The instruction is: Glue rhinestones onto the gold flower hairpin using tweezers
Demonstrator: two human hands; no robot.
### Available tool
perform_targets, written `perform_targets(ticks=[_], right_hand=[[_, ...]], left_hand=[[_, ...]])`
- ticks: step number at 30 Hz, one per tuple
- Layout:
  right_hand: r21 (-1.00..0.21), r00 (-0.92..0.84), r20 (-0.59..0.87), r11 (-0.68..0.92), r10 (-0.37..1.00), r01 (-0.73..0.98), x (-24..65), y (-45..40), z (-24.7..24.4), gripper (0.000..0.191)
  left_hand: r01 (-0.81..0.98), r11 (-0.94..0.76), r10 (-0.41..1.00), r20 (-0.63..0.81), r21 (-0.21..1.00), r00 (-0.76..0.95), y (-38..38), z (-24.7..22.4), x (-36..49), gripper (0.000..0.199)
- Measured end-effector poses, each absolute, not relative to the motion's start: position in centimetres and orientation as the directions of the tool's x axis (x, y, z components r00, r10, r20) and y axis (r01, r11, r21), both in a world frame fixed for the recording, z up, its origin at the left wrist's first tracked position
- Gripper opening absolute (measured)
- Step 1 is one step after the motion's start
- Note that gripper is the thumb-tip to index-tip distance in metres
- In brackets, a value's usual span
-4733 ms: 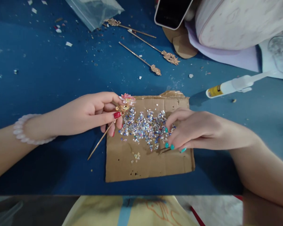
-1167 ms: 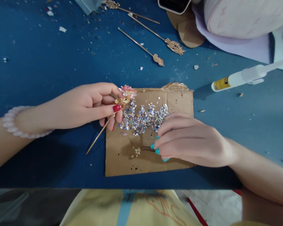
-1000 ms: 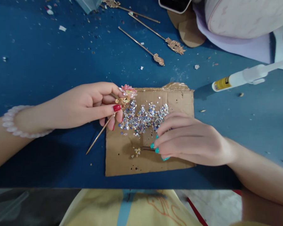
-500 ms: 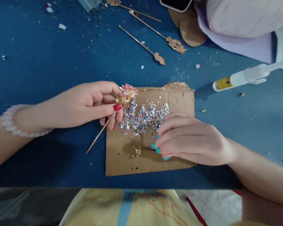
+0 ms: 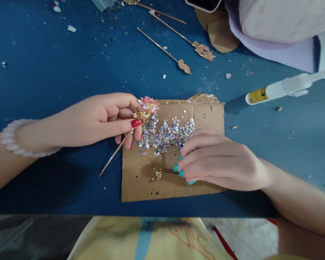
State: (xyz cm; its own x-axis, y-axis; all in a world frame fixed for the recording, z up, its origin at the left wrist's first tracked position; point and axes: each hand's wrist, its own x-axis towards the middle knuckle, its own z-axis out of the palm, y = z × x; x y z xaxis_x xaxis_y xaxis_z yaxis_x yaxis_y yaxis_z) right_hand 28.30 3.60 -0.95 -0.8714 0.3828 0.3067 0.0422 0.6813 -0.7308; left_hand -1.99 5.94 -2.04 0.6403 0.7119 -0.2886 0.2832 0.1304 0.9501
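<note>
My left hand [image 5: 105,117] pinches a gold hairpin [image 5: 116,154] near its ornamented head, which carries a pink and pale flower [image 5: 148,104]. Its stick slants down toward me. Lower right, my right hand [image 5: 219,159] is closed around dark tweezers [image 5: 170,171], and their tips meet a small cluster of pale yellow chips [image 5: 158,174]. Both rest over a piece of cardboard [image 5: 141,187]. Between the hands lies a spread of shiny blue, silver and violet chips [image 5: 165,137]. Whether the tweezers grip a chip is too small to tell.
Several gold hairpins [image 5: 184,66] lie at the back of the blue table [image 5: 56,79]. A white glue bottle with a yellow label [image 5: 257,96] lies to the right. At the back right are a pale round pouch [image 5: 287,21], brown discs [image 5: 223,36] and part of a phone [image 5: 204,4].
The view has shifted very slightly. Both hands, the hairpin and the tweezers stay practically where they were.
</note>
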Motion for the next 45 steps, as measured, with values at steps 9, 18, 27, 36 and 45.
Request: perform_targets(ticks=[9, 18, 27, 36, 45], right_hand=[[-0.728, -0.872, 0.307, 0.684, 0.382, 0.043, 28.1, 3.4, -0.9, 0.003], [-0.728, -0.868, 0.293, 0.682, 0.400, 0.069, 28.5, 3.9, -0.5, 0.003], [-0.831, -0.761, 0.355, 0.556, 0.542, 0.008, 32.1, 7.6, -1.5, 0.006], [-0.802, -0.832, 0.251, 0.587, 0.495, 0.107, 35.0, 7.8, -2.3, 0.007], [-0.778, -0.668, 0.385, 0.614, 0.637, 0.137, 33.8, 8.0, -4.0, 0.008]], left_hand=[[0.270, 0.129, 0.713, -0.278, 0.954, 0.644, 5.9, -1.9, -2.1, 0.010], [0.278, 0.135, 0.714, -0.288, 0.951, 0.638, 5.9, -1.9, -2.1, 0.013], [0.317, 0.127, 0.720, -0.307, 0.940, 0.622, 5.9, -2.0, -2.1, 0.011], [0.349, 0.100, 0.707, -0.313, 0.932, 0.634, 6.0, -1.9, -2.3, 0.010], [0.342, 0.120, 0.713, -0.321, 0.932, 0.623, 5.9, -2.1, -2.6, 0.006]])
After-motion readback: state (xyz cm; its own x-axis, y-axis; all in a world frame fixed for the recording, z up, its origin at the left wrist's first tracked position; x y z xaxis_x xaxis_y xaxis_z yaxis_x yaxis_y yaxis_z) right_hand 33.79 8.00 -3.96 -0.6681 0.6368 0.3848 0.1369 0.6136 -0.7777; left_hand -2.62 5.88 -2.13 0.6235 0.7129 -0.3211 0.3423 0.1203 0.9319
